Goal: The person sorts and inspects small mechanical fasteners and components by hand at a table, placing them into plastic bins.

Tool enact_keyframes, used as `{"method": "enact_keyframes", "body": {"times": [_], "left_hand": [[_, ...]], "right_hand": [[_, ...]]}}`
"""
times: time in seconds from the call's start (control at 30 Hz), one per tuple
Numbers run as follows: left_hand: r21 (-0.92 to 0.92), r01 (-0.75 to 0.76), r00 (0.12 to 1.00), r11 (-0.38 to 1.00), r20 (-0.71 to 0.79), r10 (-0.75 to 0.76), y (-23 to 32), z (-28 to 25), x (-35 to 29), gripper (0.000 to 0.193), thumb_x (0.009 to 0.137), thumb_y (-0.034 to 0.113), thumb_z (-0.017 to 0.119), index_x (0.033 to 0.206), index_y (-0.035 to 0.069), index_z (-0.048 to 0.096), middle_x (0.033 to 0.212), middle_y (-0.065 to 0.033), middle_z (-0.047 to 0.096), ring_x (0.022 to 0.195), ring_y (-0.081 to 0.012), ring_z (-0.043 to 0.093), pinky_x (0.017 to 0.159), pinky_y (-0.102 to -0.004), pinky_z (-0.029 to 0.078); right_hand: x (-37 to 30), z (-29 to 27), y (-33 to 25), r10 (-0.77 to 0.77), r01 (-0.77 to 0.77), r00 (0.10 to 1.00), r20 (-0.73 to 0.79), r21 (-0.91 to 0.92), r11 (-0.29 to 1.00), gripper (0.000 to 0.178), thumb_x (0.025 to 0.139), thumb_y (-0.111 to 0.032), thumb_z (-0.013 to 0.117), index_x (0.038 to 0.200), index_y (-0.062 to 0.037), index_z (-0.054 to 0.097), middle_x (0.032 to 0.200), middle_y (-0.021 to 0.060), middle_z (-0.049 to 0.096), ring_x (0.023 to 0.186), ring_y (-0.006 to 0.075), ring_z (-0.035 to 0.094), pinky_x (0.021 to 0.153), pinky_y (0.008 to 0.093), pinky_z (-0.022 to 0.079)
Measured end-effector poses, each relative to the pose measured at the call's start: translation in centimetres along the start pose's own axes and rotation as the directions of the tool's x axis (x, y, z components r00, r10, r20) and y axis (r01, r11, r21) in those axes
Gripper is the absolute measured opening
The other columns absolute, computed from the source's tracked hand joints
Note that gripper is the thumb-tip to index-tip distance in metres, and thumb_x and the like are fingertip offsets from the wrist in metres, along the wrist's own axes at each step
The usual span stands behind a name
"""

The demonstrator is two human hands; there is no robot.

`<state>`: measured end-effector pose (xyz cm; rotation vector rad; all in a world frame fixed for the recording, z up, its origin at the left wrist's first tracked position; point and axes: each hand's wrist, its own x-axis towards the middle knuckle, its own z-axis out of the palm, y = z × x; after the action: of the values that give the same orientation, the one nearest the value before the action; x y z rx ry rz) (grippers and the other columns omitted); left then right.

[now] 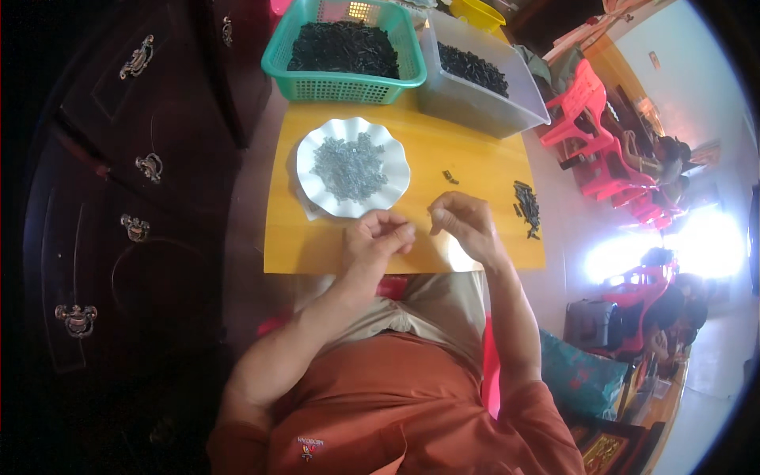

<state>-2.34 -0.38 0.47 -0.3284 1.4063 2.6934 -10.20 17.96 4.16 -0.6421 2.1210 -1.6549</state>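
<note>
Both my hands are over the near edge of a yellow table [475, 158], close together but apart. My left hand [374, 241] is closed, thumb pressed to the fingers, just below a white scalloped plate [307, 178]. Many small clear pieces [348, 166] are heaped on that plate. My right hand [469, 225] has its thumb and fingers curled into a pinch. Anything in either pinch is too small or hidden to make out. A few small dark pieces [450, 176] lie beyond my right hand, and a loose pile of short black pieces [527, 207] lies to its right.
At the table's far side stand a green plastic basket [340, 87] and a translucent bin [495, 115], both holding many black pieces. A yellow bowl [479, 13] is behind them. Dark drawers [103, 158] rise on the left; pink plastic chairs [582, 103] stand on the right.
</note>
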Motion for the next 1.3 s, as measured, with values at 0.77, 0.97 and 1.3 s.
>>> {"method": "enact_keyframes", "body": {"times": [0.77,0.97,1.3], "left_hand": [[-0.127,-0.087,0.989,0.988,-0.129,0.071,1.7,-1.8,1.5,0.016,0.087,0.008,0.071,0.099,0.005,0.061,0.089,-0.0029,0.065,0.077,-0.0101,0.062,0.072,-0.0246,0.052],[-0.134,-0.091,0.989,0.987,-0.132,0.073,1.6,-2.3,1.6,0.016,0.087,0.009,0.071,0.099,0.004,0.061,0.089,-0.0031,0.065,0.077,-0.0104,0.062,0.072,-0.0252,0.052],[-0.116,-0.147,0.976,0.982,-0.18,0.125,1.8,-2.3,1.6,0.017,0.087,0.008,0.07,0.099,0.002,0.06,0.087,-0.0054,0.065,0.075,-0.0121,0.061,0.071,-0.0262,0.052]], "right_hand": [[-2.5,6.9,3.6,-0.448,0.449,0.854,0.262,-0.807,0.383,0.019,0.076,-0.012,0.06,0.094,-0.0075,0.062,0.097,0.0063,0.057,0.093,0.0263,0.054,0.079,0.0382,0.046],[-2.5,7.4,3.2,-0.385,0.402,0.879,0.281,-0.87,0.285,0.016,0.077,-0.012,0.058,0.091,-0.0048,0.058,0.09,0.0094,0.055,0.089,0.0263,0.054,0.077,0.0379,0.044],[1.2,5.0,2.2,-0.52,0.35,0.853,0.029,-0.772,0.531,0.018,0.078,0.006,0.063,0.091,-0.0039,0.054,0.084,0.0133,0.057,0.08,0.0351,0.055,0.069,0.0426,0.046]]}}
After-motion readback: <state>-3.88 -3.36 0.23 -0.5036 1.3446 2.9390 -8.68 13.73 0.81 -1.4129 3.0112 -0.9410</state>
